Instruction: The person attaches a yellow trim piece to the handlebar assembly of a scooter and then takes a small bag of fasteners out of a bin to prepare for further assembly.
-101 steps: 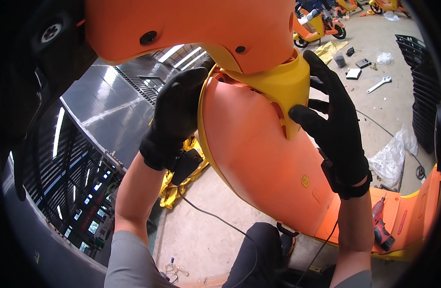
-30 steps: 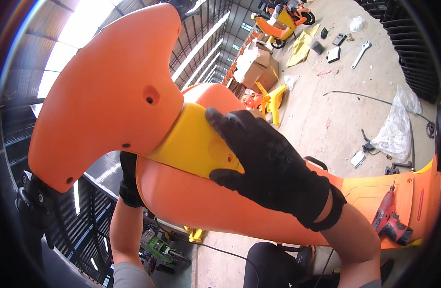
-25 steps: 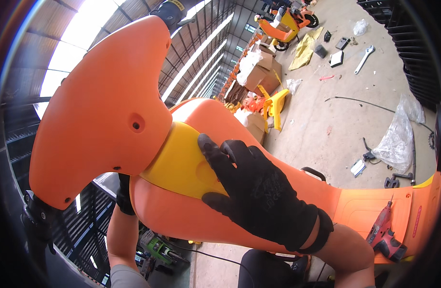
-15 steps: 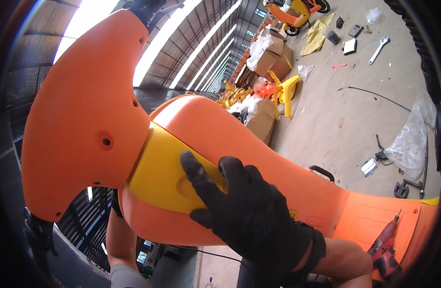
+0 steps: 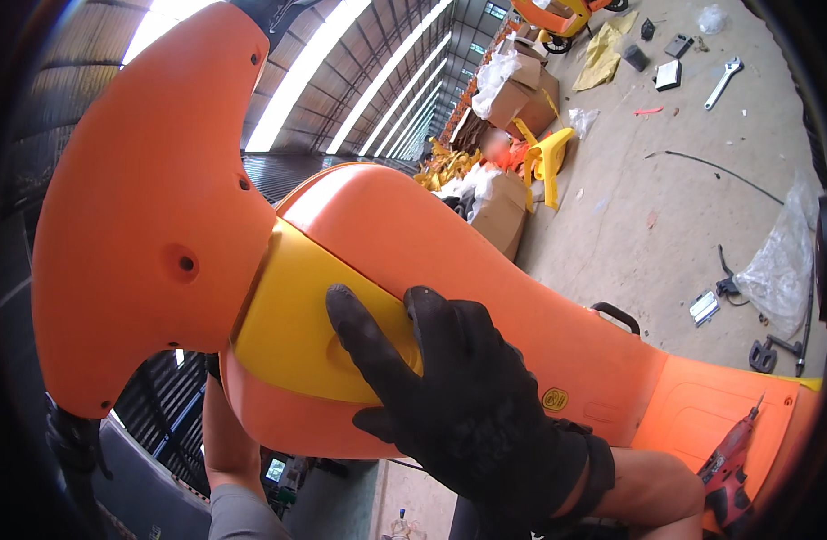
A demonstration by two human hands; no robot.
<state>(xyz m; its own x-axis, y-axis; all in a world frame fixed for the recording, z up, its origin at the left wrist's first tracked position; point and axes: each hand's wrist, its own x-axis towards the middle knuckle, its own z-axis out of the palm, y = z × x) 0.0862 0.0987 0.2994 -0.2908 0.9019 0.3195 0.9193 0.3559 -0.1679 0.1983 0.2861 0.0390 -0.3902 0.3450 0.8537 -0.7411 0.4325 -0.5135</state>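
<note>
My right hand [image 5: 467, 405], gloved, now lower, spread flat on yellow panel [image 5: 296, 333] of orange body [image 5: 485, 279]; left hand hidden, state unknown.

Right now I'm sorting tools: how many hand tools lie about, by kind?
Red power drill: 1
Silver wrench: 1
Total: 2

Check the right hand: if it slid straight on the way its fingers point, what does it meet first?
The right hand lies flat on the yellow panel, fingers pointing up-left. Going on along the surface, it would probably reach the big orange head shell where the yellow meets it. Depth there is hard to judge.
</note>
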